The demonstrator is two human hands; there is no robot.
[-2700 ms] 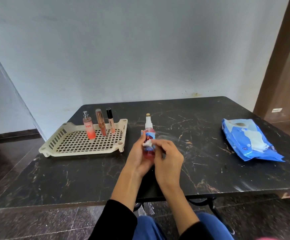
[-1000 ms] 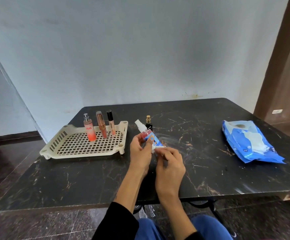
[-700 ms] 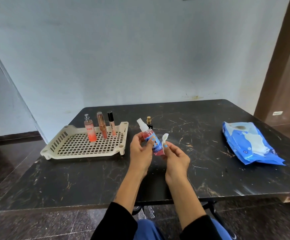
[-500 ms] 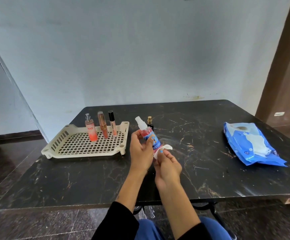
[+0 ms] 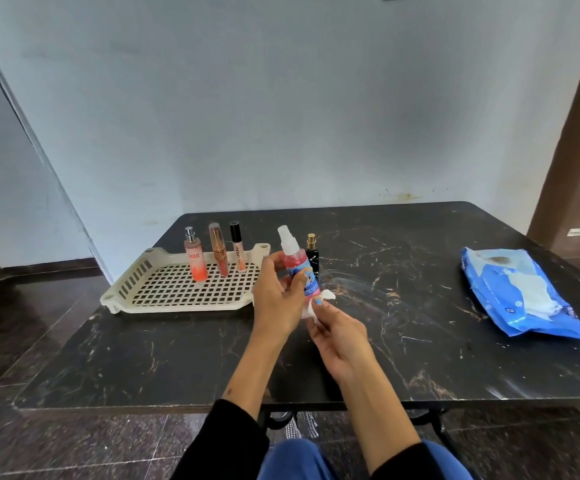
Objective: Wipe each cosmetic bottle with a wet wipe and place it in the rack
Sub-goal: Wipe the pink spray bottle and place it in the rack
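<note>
Gripping the spray bottle (image 5: 297,268) tilted in my left hand (image 5: 278,299), I pinch the wet wipe (image 5: 316,304) against its hidden base with my right hand (image 5: 340,337); the rack (image 5: 177,289) sits just left, bare table (image 5: 402,306) right.

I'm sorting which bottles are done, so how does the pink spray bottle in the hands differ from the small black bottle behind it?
The pink spray bottle is tilted, held in the left hand; the black bottle stands upright on the table. The pink one is taller with a white cap; the black one is shorter with a gold cap. The right hand presses a wipe to the pink one; nothing touches the black. Neither is in the rack.
</note>
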